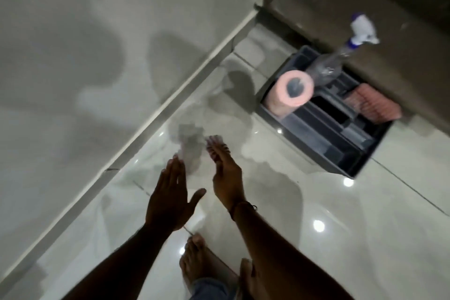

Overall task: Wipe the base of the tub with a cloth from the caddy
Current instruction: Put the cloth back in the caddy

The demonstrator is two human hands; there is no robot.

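Single head view, steep downward over floor (316, 202), tilted.

Glossy pale floor tiles (328, 238) reflect small bright ceiling lights. A grey strip (155, 114) runs diagonally beside a smooth pale surface (85, 31). A brown wall (401, 7) stands at upper right.

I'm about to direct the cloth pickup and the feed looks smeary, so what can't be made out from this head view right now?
- Caddy: blurred by motion; far corner hidden behind the brown ledge.
- Pink ribbed item: partly under the ledge; cloth or sponge, unclear.
- Spray bottle: label unreadable, contents unclear.
- Tub: its base is not identifiable.
- Left hand and right hand: fingertips smeared; both look empty.
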